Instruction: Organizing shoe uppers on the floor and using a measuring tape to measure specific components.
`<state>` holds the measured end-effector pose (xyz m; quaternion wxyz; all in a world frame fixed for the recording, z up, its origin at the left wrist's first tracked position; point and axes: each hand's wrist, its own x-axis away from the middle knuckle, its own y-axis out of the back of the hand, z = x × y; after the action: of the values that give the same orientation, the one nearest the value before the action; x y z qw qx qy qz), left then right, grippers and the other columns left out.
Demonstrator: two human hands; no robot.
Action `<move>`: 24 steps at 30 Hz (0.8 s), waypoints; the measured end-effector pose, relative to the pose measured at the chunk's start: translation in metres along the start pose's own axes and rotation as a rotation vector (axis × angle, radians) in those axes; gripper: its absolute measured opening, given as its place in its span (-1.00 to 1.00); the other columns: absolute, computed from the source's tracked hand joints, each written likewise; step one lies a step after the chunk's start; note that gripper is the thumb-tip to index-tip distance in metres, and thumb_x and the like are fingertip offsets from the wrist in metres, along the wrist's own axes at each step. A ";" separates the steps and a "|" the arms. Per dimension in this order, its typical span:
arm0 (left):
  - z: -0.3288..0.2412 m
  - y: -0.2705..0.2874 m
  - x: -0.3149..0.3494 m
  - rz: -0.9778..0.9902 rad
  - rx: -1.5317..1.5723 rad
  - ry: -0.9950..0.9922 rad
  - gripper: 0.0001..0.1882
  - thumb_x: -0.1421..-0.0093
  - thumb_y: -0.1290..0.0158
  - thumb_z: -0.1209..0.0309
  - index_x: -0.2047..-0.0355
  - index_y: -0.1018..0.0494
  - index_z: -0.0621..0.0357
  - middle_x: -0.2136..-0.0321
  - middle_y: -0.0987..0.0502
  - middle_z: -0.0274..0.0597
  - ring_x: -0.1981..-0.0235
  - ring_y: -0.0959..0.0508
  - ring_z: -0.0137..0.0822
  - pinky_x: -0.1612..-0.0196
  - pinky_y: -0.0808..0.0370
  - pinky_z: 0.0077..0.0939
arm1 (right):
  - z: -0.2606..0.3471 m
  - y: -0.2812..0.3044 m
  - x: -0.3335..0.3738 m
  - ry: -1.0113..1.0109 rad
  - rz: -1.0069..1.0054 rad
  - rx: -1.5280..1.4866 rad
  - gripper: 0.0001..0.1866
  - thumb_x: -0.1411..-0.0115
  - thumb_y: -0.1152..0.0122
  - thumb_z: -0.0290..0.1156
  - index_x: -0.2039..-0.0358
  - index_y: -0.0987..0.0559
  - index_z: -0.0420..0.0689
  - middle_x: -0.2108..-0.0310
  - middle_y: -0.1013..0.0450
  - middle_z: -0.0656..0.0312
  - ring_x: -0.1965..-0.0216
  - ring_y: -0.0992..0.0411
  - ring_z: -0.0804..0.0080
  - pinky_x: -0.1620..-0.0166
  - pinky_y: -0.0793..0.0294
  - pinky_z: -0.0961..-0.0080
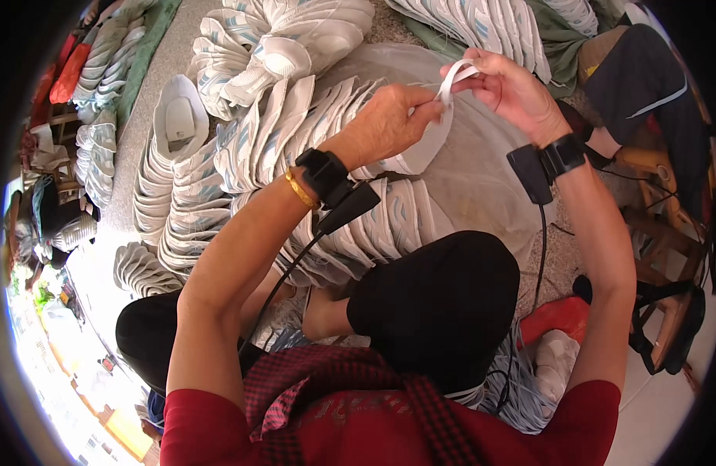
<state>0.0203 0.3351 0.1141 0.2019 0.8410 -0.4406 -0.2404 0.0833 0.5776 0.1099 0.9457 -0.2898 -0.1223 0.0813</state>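
Out in front of me, both hands hold a flat white lace that bends in a loop between them. My left hand pinches one part of it between thumb and fingers. Its other part is gripped by my right hand at the fingertips, palm turned partly toward me. Just under the hands lies the pale end of a shoe upper, the last of a nested row of white and blue shoe uppers.
More shoe uppers are stacked at the far side, on a plastic sheet and the floor. Pale laces hang beside my right thigh, near a red bag. Another person's dark-trousered leg and a wooden stool are at right.
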 end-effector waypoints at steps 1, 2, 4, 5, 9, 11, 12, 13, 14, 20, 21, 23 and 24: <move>-0.003 0.001 -0.004 0.067 0.067 0.140 -0.71 -0.28 0.06 0.29 0.22 -0.53 0.25 0.48 -0.53 -0.04 0.45 -0.51 -0.21 0.33 -0.43 -0.42 | -0.003 -0.001 0.008 0.000 -0.027 0.070 -0.68 -0.27 0.01 -0.26 0.08 -0.46 -0.20 0.03 -0.47 -0.02 0.10 -0.48 0.40 0.18 -0.43 0.62; -0.006 0.001 -0.004 0.107 0.160 0.200 -0.71 -0.30 0.09 0.30 0.25 -0.53 0.27 0.53 -0.51 -0.07 0.50 -0.50 -0.28 0.38 -0.43 -0.42 | -0.009 -0.001 0.019 -0.007 -0.035 0.126 -0.68 -0.27 0.01 -0.26 0.08 -0.46 -0.20 0.03 -0.47 -0.02 0.10 -0.48 0.40 0.18 -0.43 0.62; -0.004 0.008 0.005 0.137 0.119 0.287 -0.71 -0.30 0.11 0.31 0.26 -0.52 0.28 0.56 -0.49 -0.10 0.52 -0.49 -0.33 0.38 -0.43 -0.44 | -0.033 -0.001 0.047 -0.240 -0.176 0.258 -0.62 -0.30 0.04 -0.14 0.06 -0.46 -0.16 0.04 -0.48 0.11 0.08 -0.45 0.43 0.13 -0.43 0.54; -0.001 0.012 0.012 0.126 0.104 0.281 -0.71 -0.30 0.12 0.33 0.28 -0.51 0.29 0.59 -0.48 -0.14 0.53 -0.49 -0.38 0.37 -0.43 -0.45 | -0.056 -0.005 0.060 -0.378 -0.201 0.303 -0.58 -0.30 0.04 -0.08 0.03 -0.45 -0.14 0.03 -0.47 0.14 0.05 -0.44 0.43 0.10 -0.42 0.49; 0.016 0.020 0.045 0.164 0.238 0.459 -0.70 -0.31 0.14 0.35 0.29 -0.51 0.33 0.61 -0.49 -0.28 0.51 -0.44 -0.51 0.37 -0.38 -0.55 | -0.151 -0.037 0.098 -0.512 -0.196 0.232 -0.43 -0.26 -0.05 -0.04 -0.14 -0.36 -0.18 -0.02 -0.43 0.18 -0.03 -0.38 0.43 -0.04 -0.38 0.41; 0.019 0.019 0.054 0.143 0.191 0.474 -0.68 -0.35 0.15 0.33 0.29 -0.50 0.35 0.60 -0.49 -0.29 0.48 -0.43 -0.51 0.33 -0.38 -0.59 | -0.192 -0.058 0.090 -0.397 -0.105 0.102 -0.40 -0.23 -0.09 -0.14 -0.19 -0.30 -0.20 -0.07 -0.38 0.17 -0.07 -0.33 0.44 -0.14 -0.26 0.43; 0.019 0.016 0.055 0.136 0.177 0.490 -0.68 -0.35 0.16 0.35 0.25 -0.50 0.37 0.59 -0.48 -0.30 0.48 -0.42 -0.53 0.30 -0.38 -0.60 | -0.208 -0.068 0.081 -0.270 0.020 0.041 -0.38 -0.21 -0.13 -0.20 -0.21 -0.28 -0.22 -0.08 -0.36 0.19 -0.08 -0.31 0.45 -0.15 -0.23 0.45; 0.016 0.012 0.055 0.067 0.188 0.467 -0.69 -0.33 0.15 0.35 0.27 -0.52 0.32 0.62 -0.48 -0.28 0.53 -0.42 -0.50 0.39 -0.37 -0.58 | -0.219 -0.076 0.074 -0.271 -0.027 0.005 -0.37 -0.19 -0.16 -0.23 -0.21 -0.27 -0.24 -0.09 -0.35 0.19 -0.09 -0.28 0.45 -0.17 -0.19 0.46; 0.013 0.006 0.052 0.030 0.193 0.486 -0.71 -0.30 0.13 0.35 0.29 -0.54 0.27 0.65 -0.48 -0.26 0.58 -0.42 -0.48 0.47 -0.36 -0.56 | -0.228 -0.082 0.068 -0.153 -0.020 -0.068 -0.35 -0.17 -0.20 -0.26 -0.21 -0.26 -0.26 -0.11 -0.33 0.20 -0.11 -0.26 0.46 -0.18 -0.16 0.48; 0.003 -0.054 0.036 0.323 0.168 0.490 -0.72 -0.34 0.15 0.39 0.25 -0.50 0.33 0.59 -0.47 -0.28 0.54 -0.45 -0.50 0.41 -0.43 -0.57 | -0.241 -0.084 0.048 -0.136 -0.041 -0.017 -0.35 -0.16 -0.21 -0.10 -0.15 -0.34 -0.23 -0.02 -0.39 0.20 -0.06 -0.26 0.45 -0.16 -0.13 0.48; 0.004 -0.060 0.038 0.315 0.151 0.483 -0.72 -0.34 0.15 0.39 0.25 -0.50 0.33 0.59 -0.47 -0.28 0.54 -0.45 -0.50 0.41 -0.43 -0.57 | -0.242 -0.082 0.048 -0.090 -0.064 0.100 -0.39 -0.16 -0.23 -0.06 -0.09 -0.41 -0.23 0.01 -0.41 0.20 0.02 -0.31 0.45 -0.08 -0.22 0.45; 0.009 -0.067 0.046 0.405 -0.036 0.463 -0.71 -0.35 0.16 0.39 0.26 -0.50 0.34 0.57 -0.48 -0.28 0.56 -0.46 -0.51 0.42 -0.43 -0.58 | -0.241 -0.068 0.051 -0.152 -0.098 0.232 -0.42 -0.14 -0.25 -0.06 -0.04 -0.45 -0.22 0.01 -0.42 0.16 0.06 -0.35 0.44 -0.02 -0.28 0.43; 0.012 -0.067 0.050 0.414 -0.047 0.477 -0.71 -0.35 0.16 0.39 0.26 -0.50 0.34 0.57 -0.48 -0.28 0.56 -0.46 -0.51 0.42 -0.43 -0.58 | -0.243 -0.061 0.053 -0.279 -0.134 0.374 -0.45 -0.13 -0.27 -0.06 0.01 -0.49 -0.22 0.01 -0.42 0.11 0.11 -0.39 0.42 0.03 -0.33 0.41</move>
<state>0.0815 0.3267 0.0565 0.3636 0.7613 -0.5368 -0.0003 0.2066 0.4117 -0.0404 0.9601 -0.0868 -0.2537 0.0791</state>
